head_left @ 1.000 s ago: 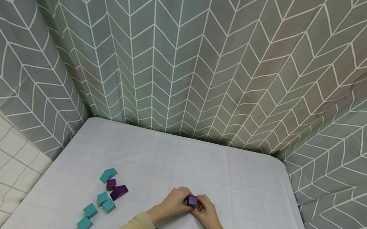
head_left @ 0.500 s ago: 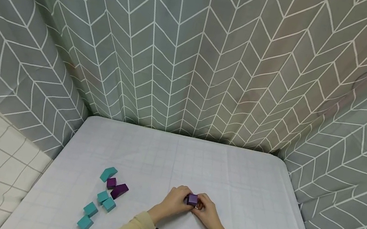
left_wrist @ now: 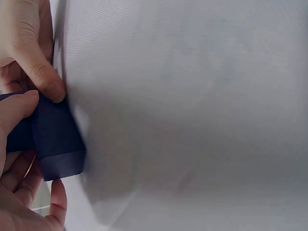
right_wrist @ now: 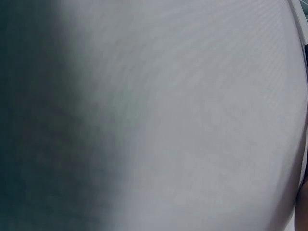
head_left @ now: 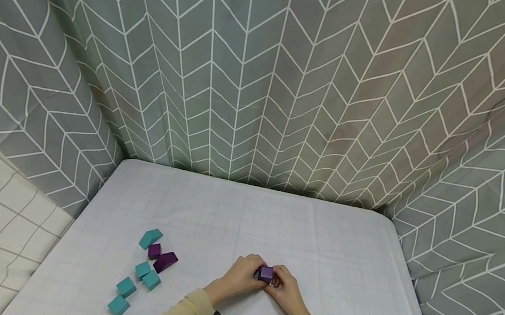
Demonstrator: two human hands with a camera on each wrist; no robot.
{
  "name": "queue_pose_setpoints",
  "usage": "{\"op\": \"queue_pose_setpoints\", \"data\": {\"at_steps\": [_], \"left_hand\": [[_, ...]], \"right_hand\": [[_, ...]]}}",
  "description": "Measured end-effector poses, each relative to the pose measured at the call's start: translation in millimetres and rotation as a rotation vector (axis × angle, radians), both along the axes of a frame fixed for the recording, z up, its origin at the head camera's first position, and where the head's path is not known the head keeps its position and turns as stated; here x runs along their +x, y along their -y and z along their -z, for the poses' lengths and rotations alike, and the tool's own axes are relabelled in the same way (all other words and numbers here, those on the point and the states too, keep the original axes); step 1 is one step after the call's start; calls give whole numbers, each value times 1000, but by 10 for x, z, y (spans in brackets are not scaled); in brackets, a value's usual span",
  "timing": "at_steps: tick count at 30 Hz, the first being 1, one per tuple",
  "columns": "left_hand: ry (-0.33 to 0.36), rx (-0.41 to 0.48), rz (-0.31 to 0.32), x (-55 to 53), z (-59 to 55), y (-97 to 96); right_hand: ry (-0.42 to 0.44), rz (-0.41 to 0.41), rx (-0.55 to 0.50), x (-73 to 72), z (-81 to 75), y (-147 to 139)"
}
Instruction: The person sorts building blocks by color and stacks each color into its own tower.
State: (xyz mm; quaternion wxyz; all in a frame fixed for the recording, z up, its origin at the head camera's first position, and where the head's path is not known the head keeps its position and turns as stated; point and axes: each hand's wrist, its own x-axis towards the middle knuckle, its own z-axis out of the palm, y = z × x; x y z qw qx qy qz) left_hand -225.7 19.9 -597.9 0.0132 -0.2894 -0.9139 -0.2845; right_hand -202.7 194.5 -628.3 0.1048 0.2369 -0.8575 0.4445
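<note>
In the head view both hands meet over the right-hand middle of the white table, with purple blocks between them. My left hand (head_left: 242, 277) grips from the left side, and my right hand (head_left: 286, 291) pinches from the right. The top face of one purple block (head_left: 266, 273) shows between the fingertips. In the left wrist view that block (left_wrist: 58, 137) looks dark blue, with another dark block (left_wrist: 18, 134) against its side, partly covered by fingers. The right wrist view shows mostly white cloth, with a sliver of skin at the lower right edge.
Left of the hands, several teal blocks (head_left: 126, 287) lie loosely on the white-covered table (head_left: 347, 251). A teal arched block (head_left: 151, 238), a small purple block (head_left: 154, 251) and a purple arched block (head_left: 165, 261) lie farther back. Patterned curtains (head_left: 257, 69) surround the table.
The hands and the purple blocks between them stay nearly still. Only a slight shift of the whole head view shows.
</note>
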Motion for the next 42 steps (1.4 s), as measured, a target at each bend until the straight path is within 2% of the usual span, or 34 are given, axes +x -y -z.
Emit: {"op": "queue_pose_setpoints", "data": {"at_steps": [4,10,16,20,25,31,37,42], "left_hand": [[-37,-43,27,-5,-114,42],[-125,-62,27,-81,-417,205],[-298,-34,-48,-272,-727,503],[-318,-18,-127,-374,-821,754],[-290,8,-231,-407,-798,1108],[-267,14,-369,-365,-605,1558],[-159,13,-480,-266,-408,1942],[-100,7,-533,-109,-316,2150]], "right_hand": [[-5,6,5,-7,13,4],[-36,-4,-18,-22,28,9],[-17,19,-13,-18,24,2],[10,37,-6,-9,12,0],[20,29,-15,2,15,14],[25,21,-27,15,7,39],[31,27,-29,14,-25,45],[31,38,-22,8,-15,44]]}}
